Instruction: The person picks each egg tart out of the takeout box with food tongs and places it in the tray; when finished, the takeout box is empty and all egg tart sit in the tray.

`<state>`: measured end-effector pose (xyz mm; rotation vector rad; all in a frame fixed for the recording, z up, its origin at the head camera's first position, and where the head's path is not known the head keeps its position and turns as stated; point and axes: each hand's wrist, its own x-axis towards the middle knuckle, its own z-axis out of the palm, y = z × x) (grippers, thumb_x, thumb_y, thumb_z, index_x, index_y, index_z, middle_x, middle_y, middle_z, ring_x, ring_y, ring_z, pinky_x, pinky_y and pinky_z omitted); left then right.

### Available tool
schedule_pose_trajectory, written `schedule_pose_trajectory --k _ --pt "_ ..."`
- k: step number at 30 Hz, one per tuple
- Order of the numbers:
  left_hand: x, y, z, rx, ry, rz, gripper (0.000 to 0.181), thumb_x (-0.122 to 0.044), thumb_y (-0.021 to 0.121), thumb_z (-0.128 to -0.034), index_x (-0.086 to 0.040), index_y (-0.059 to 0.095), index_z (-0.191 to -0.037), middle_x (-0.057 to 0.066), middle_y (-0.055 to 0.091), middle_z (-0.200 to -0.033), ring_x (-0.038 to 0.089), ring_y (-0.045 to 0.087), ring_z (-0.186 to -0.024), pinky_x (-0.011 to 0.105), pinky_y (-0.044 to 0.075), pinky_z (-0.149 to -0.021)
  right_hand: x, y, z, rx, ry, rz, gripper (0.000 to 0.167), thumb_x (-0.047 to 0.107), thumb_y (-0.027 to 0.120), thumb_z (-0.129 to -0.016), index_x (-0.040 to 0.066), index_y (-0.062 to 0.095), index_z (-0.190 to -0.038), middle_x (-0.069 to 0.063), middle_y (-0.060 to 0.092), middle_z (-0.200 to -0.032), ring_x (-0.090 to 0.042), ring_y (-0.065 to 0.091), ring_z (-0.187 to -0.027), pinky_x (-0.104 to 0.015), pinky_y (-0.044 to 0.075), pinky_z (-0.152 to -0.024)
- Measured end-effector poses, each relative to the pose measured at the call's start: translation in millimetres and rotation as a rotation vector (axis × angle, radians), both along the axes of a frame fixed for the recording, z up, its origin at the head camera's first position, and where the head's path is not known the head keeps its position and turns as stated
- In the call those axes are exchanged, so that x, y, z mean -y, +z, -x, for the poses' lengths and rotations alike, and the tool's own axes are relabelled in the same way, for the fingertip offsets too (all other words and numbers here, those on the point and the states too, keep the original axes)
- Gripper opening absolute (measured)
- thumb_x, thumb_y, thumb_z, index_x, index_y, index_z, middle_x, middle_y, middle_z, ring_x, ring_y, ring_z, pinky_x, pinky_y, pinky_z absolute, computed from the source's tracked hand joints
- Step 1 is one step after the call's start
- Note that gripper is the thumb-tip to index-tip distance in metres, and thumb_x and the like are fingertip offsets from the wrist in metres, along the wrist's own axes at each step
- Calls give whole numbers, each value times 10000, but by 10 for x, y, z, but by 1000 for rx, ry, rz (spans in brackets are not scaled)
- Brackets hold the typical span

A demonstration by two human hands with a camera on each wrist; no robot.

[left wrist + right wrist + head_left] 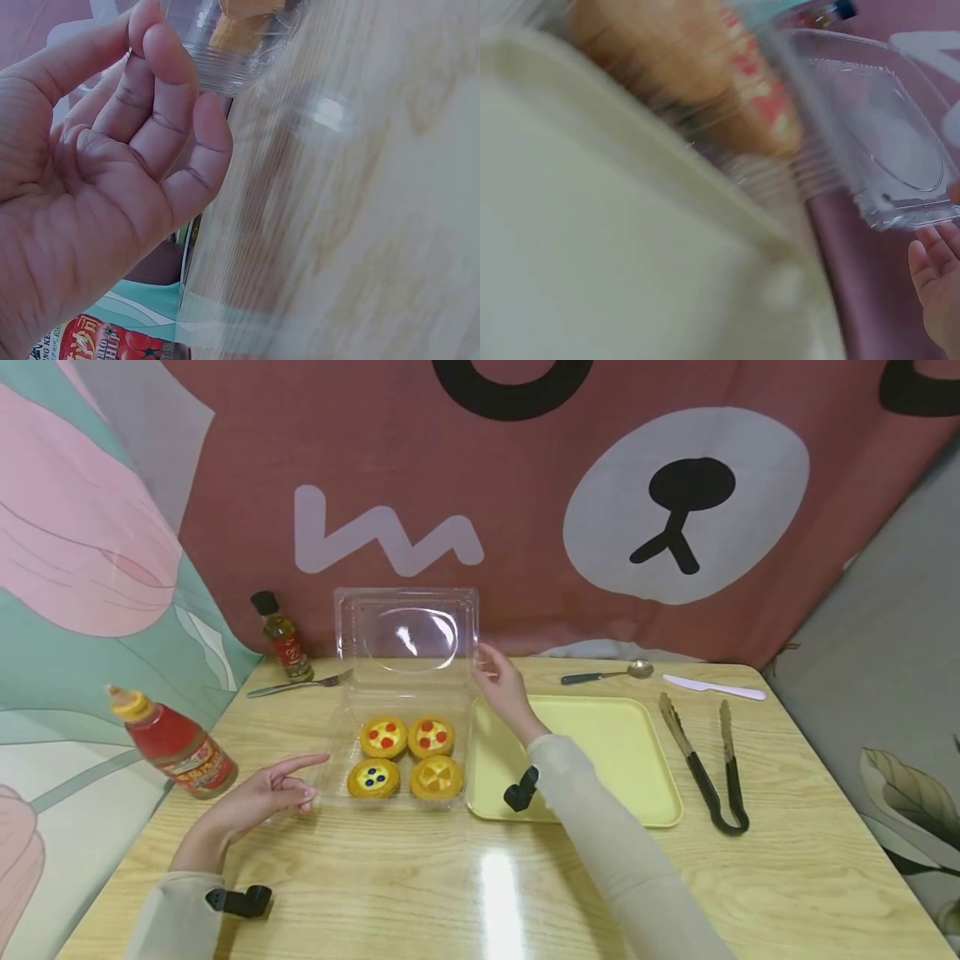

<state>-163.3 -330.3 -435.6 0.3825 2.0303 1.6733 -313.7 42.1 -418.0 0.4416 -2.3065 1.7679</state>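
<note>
A clear plastic clamshell container (330,777) sits on the table with its lid (408,635) raised at the back. Inside its base are several small tarts: two with red toppings (384,737), one with blue berries (373,778) and one with yellow pieces (436,777). My right hand (504,683) holds the lid's right edge; in the right wrist view the fingers (934,259) lie below that edge. My left hand (251,802) is beside the base's left side, index finger extended to its edge, the other fingers loosely bent.
A yellow tray (600,768) lies just right of the container, with black-handled tongs (705,777) beyond it. Behind are a spoon (609,673) and a pale knife (712,687). A red sauce bottle (183,752), a small bottle (287,643) and a fork (300,685) stand or lie left.
</note>
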Motion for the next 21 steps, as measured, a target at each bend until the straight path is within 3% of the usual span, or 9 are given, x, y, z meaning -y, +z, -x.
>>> schedule_pose_trajectory --k 7,16,21 --pt "11 16 -14 11 -14 -20 571 -68 557 -944 -112 335 -1469 57 679 -874 122 634 -812 314 510 -792 12 -172 -17 13 -23 -93 357 -6 565 -906 -94 535 -1250 -230 544 -1202 -345 579 -1021 -376 487 -890" --pt "27 8 -33 17 -55 -93 556 -16 524 -949 -90 331 -1465 32 680 -869 107 630 -802 327 514 -788 -13 -282 -58 70 18 -250 376 77 548 -930 -71 539 -1276 -216 541 -1247 -330 582 -1049 -391 495 -870" --pt "34 -6 -36 10 -52 -74 529 -29 510 -960 -96 346 -1459 16 658 -913 125 640 -884 337 514 -813 -41 -350 -68 77 52 -340 392 140 532 -954 -53 532 -1295 -205 548 -1253 -325 571 -1080 -405 493 -872"
